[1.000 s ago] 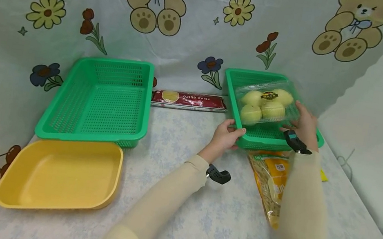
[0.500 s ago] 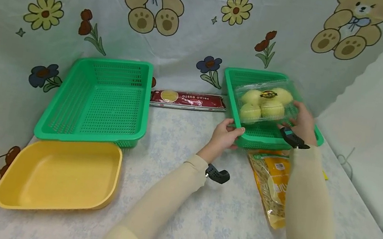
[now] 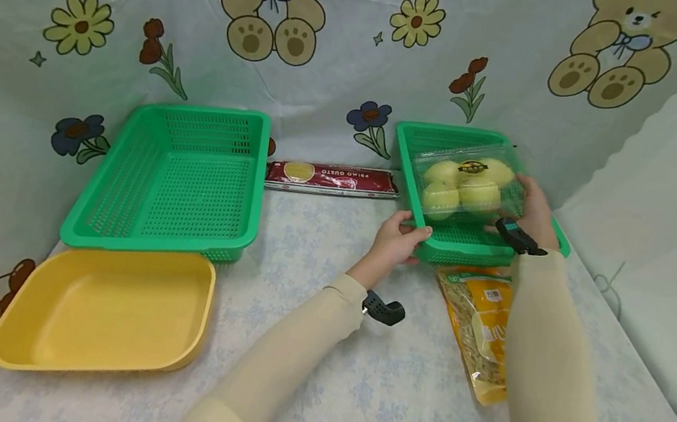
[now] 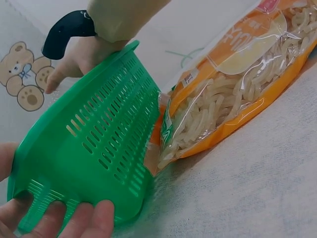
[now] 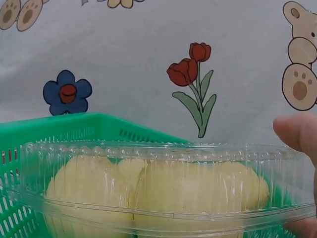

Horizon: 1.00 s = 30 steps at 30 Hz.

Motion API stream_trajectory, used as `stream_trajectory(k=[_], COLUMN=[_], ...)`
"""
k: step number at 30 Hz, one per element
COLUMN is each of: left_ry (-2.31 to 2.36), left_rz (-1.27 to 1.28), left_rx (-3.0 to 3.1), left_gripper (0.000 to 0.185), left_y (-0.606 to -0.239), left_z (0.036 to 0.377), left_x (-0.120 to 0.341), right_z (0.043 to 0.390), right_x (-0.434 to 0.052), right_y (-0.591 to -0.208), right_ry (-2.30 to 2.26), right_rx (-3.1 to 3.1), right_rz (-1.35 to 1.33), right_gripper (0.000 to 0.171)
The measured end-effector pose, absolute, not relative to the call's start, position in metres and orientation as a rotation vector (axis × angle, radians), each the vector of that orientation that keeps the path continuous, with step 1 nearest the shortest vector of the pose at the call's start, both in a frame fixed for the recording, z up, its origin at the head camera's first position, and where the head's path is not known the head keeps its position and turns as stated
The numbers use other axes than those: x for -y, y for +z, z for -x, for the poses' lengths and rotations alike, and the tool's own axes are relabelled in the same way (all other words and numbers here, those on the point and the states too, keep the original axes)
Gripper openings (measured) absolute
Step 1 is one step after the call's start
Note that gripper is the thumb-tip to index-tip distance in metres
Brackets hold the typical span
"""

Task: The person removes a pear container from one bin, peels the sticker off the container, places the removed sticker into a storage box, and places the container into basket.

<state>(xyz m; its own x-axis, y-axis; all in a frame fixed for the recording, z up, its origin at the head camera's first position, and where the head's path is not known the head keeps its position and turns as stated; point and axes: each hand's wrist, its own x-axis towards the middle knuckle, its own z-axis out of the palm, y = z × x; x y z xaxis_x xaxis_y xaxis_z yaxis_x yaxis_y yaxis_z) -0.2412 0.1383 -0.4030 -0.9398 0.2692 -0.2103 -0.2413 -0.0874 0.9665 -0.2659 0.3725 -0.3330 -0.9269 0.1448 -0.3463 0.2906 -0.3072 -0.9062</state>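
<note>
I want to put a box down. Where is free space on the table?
Free: the table between the yellow tray and noodle bag, and inside the left green basket. Crowded: the right green basket, where both hands work.

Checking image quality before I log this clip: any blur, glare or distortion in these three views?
Head view: even, soft light, wide-angle bending toward the edges, sleeves at the bottom blurred. Left wrist view: left hand soft at the lower edge, glare on the noodle bag. Right wrist view: the clear fruit box is fairly sharp with slight sheen, right hand blurred at the frame edge.
</note>
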Motion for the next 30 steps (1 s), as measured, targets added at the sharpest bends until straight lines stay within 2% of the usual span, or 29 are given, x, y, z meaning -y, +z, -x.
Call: stream_trajectory(k=[3, 6, 11, 16, 22, 30], left_ry=[2.090, 2.084, 2.069, 2.054, 2.065, 2.099], left_rz=[-0.029, -0.027, -0.020, -0.005, 0.006, 0.037], left_rx=[-1.850, -1.842, -1.844, -1.860, -1.793, -1.704], left_gripper=[0.050, 0.051, 0.055, 0.059, 0.060, 0.059], left_y=[-0.403, -0.403, -0.402, -0.400, -0.399, -0.401], left_z=[0.241, 0.241, 0.240, 0.239, 0.240, 0.242], left_x=[-0.139, -0.139, -0.139, -0.140, -0.141, -0.137], right_z=[0.270, 0.271, 0.273, 0.279, 0.282, 0.273], right_x=[-0.372, -0.372, -0.374, -0.382, -0.385, -0.349], right_y=[-0.333, -0.333, -0.335, -0.333, -0.312, -0.280], right_ry=[-2.582, -2.605, -2.566, -2.567, -2.570, -2.773], right_rx=[-1.501, -1.439, -1.500, -1.534, -1.532, -1.323], right_rz=[-0.686, -0.763, -0.821, -0.810, -0.650, -0.560], right_gripper=[0.081, 0.090, 0.094, 0.089, 0.077, 0.077])
